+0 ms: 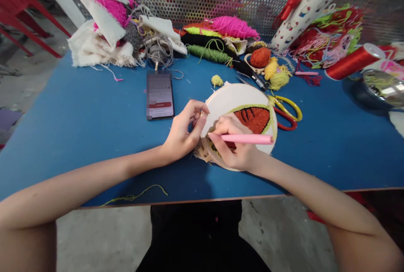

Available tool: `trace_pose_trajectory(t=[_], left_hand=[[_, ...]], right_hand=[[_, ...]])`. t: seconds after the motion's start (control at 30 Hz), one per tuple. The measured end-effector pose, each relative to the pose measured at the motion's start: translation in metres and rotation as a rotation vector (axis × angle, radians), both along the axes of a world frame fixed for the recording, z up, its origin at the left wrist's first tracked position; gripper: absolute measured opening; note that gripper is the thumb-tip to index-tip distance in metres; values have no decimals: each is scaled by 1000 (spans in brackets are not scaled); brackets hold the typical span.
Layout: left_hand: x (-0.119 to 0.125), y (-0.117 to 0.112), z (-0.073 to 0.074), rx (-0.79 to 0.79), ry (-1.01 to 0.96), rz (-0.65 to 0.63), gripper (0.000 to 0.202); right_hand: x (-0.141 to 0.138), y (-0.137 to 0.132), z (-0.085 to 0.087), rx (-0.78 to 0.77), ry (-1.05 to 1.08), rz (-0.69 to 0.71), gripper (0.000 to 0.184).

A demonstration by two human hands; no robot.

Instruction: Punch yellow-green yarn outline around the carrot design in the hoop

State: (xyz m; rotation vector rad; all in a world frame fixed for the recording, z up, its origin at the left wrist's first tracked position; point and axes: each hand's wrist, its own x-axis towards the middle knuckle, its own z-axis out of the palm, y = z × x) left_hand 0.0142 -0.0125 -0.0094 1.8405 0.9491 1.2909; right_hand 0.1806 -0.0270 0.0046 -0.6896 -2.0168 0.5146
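Note:
A round embroidery hoop (241,92) with white fabric lies near the front of the blue table. Its fabric carries a looped-yarn watermelon slice in red, black and yellow-green. My left hand (184,131) pinches the hoop's left rim between thumb and fingers. Across the lower left of the fabric, my right hand (235,145) grips a pink punch needle (248,138) like a pen, its handle pointing right. The needle's tip is hidden by the fingers, and the hand covers part of the lower design.
Behind the hoop lie scissors (292,110) with yellow and red handles and a small yellow yarn ball (216,80). A phone (160,95) rests to the left. Yarn skeins (233,28), a red thread spool (355,61) and a metal bowl (383,89) line the back and right.

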Motion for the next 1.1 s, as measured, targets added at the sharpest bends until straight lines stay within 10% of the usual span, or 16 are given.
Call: trace_pose_trajectory(t=[0.27,0.53,0.8,1.1], left_hand=[[0,0,1,-17,-29,6,3],[1,-1,4,-69,-50,18,6],[0,-1,2,-34,-62,8,5],[0,0,4,-81,-93,-16,6]], right_hand=[[-4,-2,-3,166,-49,-38,16],[3,5,15,-488,45,39,18],[-1,2,0,-31,-68,-28,20],[8,6,-1,-15,23,57,7]])
